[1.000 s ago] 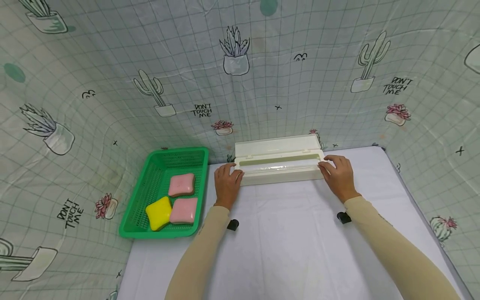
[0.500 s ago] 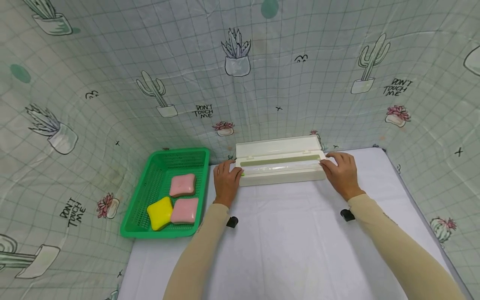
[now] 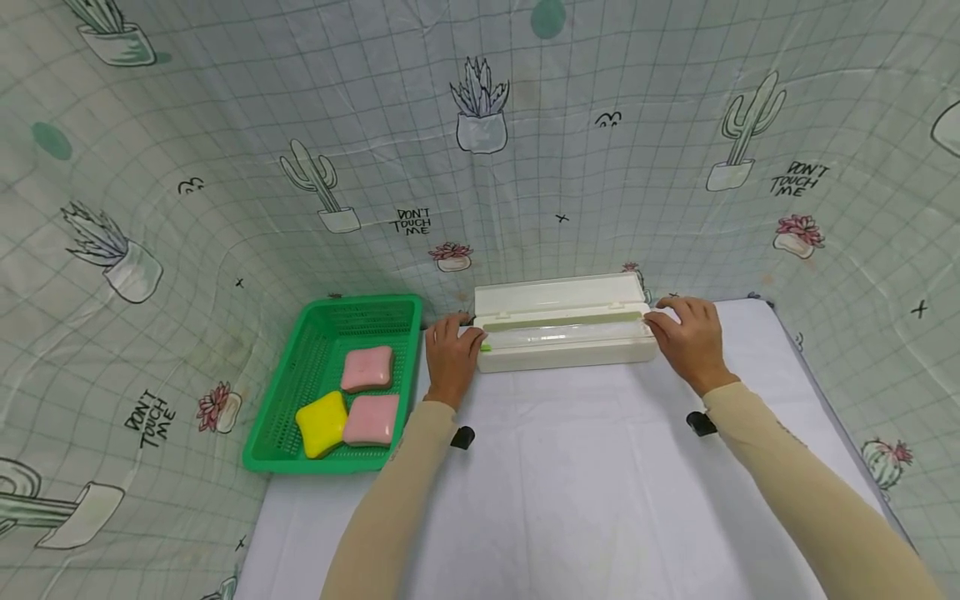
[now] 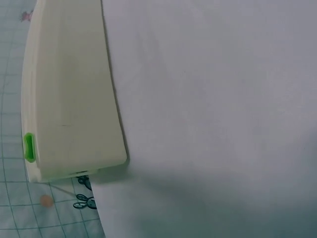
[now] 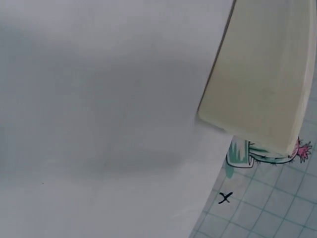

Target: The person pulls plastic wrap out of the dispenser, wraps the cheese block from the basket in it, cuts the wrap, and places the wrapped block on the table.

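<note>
A white cling film dispenser (image 3: 570, 358) stands at the back of the table, its lid (image 3: 558, 293) raised against the cloth behind. Clear, shiny film (image 3: 558, 334) lies across its opening. My left hand (image 3: 451, 362) grips the left end, thumb at the top front corner beside a small green slider (image 4: 29, 147). The right hand (image 3: 692, 342) grips the right end between thumb and curled fingers. Whether the fingertips also pinch the film's edges cannot be made out. Both wrist views show the dispenser's front (image 5: 257, 74) but no hand.
Left of the dispenser is a green plastic basket (image 3: 258, 446) holding two pink sponge-like blocks (image 3: 368, 368) and one yellow block (image 3: 322, 425). A white cloth (image 3: 570, 483) covers the table. Cactus-printed cloth (image 3: 540, 183) hangs at the back and sides.
My right hand has shifted slightly to the right at the dispenser's end. The green slider by my left thumb has come into view. The dispenser has hardly moved.
</note>
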Demonstrator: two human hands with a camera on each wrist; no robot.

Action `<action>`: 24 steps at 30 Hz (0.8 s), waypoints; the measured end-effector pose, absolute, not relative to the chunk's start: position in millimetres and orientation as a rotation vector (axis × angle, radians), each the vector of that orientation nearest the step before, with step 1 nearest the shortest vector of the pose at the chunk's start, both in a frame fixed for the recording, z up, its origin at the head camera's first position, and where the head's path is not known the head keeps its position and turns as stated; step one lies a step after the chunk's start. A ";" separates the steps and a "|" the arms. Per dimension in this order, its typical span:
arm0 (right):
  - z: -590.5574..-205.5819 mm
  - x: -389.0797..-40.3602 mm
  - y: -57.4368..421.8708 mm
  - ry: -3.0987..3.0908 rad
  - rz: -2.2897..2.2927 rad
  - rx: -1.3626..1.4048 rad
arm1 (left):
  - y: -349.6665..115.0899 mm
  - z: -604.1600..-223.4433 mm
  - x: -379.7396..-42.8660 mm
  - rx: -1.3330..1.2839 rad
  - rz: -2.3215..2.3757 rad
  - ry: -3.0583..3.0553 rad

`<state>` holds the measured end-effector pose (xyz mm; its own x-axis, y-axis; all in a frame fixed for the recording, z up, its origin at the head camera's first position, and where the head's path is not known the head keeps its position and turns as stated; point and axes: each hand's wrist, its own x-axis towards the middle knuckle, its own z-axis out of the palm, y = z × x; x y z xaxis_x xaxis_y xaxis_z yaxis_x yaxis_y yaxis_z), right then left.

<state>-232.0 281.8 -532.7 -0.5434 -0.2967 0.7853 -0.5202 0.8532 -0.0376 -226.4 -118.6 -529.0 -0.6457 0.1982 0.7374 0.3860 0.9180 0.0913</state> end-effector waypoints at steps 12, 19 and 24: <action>-511.9 -242.0 282.4 -2.144 0.299 0.608 | -123.5 -509.9 -236.0 -0.444 -0.202 -2.294; -500.2 -247.0 285.5 -2.160 0.268 0.638 | -125.4 -496.2 -240.5 -0.480 -0.148 -2.295; -489.8 -251.5 286.8 -2.177 0.245 0.655 | -126.5 -487.7 -244.4 -0.496 -0.166 -2.313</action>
<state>-251.5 286.8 -489.8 -0.5202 -0.3712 0.7692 -0.5327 0.8450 0.0475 -244.4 -126.5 -487.7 -0.6424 0.3015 0.7046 0.3990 0.9165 -0.0285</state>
